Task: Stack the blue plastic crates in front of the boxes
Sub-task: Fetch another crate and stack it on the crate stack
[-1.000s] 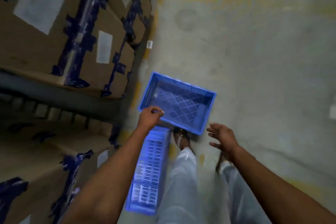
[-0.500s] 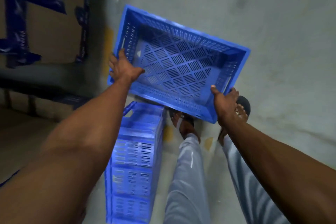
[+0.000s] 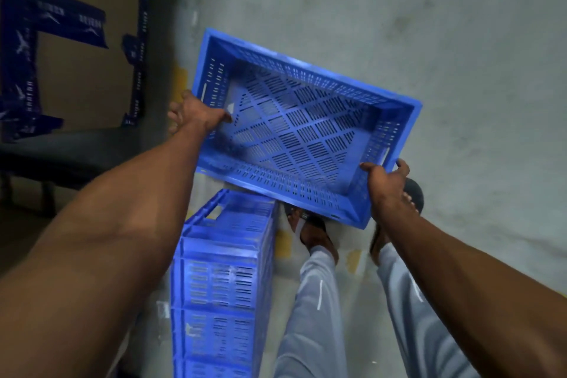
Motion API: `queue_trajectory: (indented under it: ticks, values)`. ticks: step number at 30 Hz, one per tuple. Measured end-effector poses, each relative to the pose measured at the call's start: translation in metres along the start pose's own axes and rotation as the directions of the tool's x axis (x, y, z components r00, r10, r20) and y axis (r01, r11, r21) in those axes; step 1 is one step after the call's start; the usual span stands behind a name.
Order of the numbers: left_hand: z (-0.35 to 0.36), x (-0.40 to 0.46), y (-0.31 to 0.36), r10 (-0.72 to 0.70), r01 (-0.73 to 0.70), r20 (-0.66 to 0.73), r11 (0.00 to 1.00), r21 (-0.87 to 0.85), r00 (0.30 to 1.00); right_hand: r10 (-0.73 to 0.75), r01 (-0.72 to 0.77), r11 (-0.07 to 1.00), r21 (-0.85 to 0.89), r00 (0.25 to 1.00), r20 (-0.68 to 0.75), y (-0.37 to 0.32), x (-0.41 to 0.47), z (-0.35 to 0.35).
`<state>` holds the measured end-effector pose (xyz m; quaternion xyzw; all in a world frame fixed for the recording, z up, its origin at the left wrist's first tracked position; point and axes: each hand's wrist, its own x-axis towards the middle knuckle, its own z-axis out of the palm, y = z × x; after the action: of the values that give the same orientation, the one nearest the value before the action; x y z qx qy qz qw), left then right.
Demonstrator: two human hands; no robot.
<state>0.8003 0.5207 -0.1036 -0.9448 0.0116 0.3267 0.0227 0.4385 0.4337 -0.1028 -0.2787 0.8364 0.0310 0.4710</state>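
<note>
Lifting open blue slotted plastic crate (image 3: 294,132) — left hand (image 3: 196,115), right hand (image 3: 385,182) now grip its ends; stack of blue crates (image 3: 224,279) below awaits

A: What can't you make out?
B: The crate (image 3: 294,132) hides the fingers of both hands (image 3: 196,116) under its rim, and part of one foot (image 3: 316,233).
A: And the stack (image 3: 221,285)?
B: Cut off by the bottom edge. The box (image 3: 76,40) runs off the left, its tape lettering unreadable.
</note>
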Motion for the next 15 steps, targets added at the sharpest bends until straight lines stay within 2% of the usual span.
queue_trajectory:
  ticks: [4,7,12,15]
  values:
    - [-0.009,-0.014,0.007,0.02,-0.02,-0.008,0.999,-0.032,1.0,0.018,-0.027,0.991,0.134,0.998,0.063,-0.014,0.006,-0.011]
    - [-0.02,-0.03,0.013,0.054,-0.056,-0.033,0.997,-0.047,0.998,0.005,-0.008,0.987,0.16,1.0,0.021,-0.018,0.01,-0.027]
    - [-0.049,-0.077,0.041,0.072,-0.075,-0.037,0.992,-0.098,0.997,-0.044,0.051,0.995,0.084,0.995,-0.085,0.01,0.069,-0.059]
    - [-0.081,-0.127,0.059,0.113,-0.113,-0.01,0.992,-0.059,0.994,-0.055,0.059,0.998,0.021,0.986,-0.155,-0.011,0.028,-0.108]
